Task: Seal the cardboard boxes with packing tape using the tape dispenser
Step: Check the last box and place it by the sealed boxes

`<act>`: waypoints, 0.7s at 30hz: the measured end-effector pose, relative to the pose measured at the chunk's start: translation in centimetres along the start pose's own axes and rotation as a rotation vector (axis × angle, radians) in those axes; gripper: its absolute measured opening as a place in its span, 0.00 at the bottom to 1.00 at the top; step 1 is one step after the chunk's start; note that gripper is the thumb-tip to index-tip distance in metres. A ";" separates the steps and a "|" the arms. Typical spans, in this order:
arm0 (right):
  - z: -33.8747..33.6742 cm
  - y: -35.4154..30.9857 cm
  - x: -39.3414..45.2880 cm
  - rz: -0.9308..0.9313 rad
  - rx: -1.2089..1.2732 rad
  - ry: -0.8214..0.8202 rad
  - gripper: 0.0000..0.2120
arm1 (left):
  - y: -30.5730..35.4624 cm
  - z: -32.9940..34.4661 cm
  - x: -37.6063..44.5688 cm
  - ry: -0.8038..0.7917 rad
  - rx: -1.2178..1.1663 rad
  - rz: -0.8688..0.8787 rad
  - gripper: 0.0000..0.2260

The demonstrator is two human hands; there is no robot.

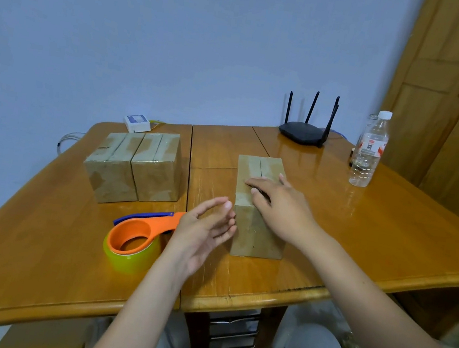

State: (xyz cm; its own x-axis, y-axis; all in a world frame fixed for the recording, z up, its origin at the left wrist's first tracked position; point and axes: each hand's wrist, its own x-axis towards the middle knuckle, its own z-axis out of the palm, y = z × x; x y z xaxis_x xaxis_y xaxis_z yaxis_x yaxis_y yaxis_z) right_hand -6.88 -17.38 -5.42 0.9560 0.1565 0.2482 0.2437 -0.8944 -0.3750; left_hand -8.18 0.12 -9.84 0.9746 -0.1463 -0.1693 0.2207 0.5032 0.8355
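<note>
1. Brown cardboard, dull and a little scuffed: the box under my right hand (pixel 278 207) is a small upright box (pixel 259 207) near the middle of the wooden table (pixel 361 236), with a centre seam on top and a glossy strip of clear tape over its near end.
2. My right hand lies on the box's top, palm down, fingers fairly straight and resting on the taped part, gripping nothing.
3. My left hand (pixel 205 229) hangs just beside the box's left face, palm turned toward it, fingers relaxed and slightly bent, holding nothing. I cannot tell if the fingertips touch the cardboard.
4. Just left of that hand lies the tape dispenser (pixel 137 234): an orange frame with a blue blade strip, set into a yellowish roll of tape, flat on the table near the front edge.
5. Farther back on the left stand two more boxes (pixel 135 166), touching side by side, their tops shiny with tape.
6. Along the far edge I see a black router (pixel 304 134), a plastic bottle (pixel 370 152) and a small white box (pixel 137 123).
</note>
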 end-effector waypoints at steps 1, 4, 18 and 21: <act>0.0 0.0 0.0 0.004 0.001 -0.001 0.19 | 0.1 0.1 0.1 -0.013 0.008 0.002 0.17; 0.0 0.0 0.0 0.007 -0.003 -0.005 0.19 | 0.1 0.1 0.2 -0.031 0.007 0.010 0.18; -0.2 -0.3 -0.2 -0.006 -0.028 0.004 0.19 | -1.6 0.9 0.9 0.083 -0.094 -0.055 0.15; -0.1 -0.4 -0.1 -0.004 -0.043 0.002 0.19 | -1.6 1.3 1.1 0.076 -0.155 -0.160 0.11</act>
State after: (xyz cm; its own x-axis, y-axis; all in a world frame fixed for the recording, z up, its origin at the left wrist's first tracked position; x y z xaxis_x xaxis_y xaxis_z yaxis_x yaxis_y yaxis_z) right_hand -7.12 -17.13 -5.22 0.9545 0.1593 0.2519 0.2405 -0.9108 -0.3355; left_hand -7.56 -1.95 -10.73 0.9255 -0.1729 -0.3371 0.3699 0.6044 0.7057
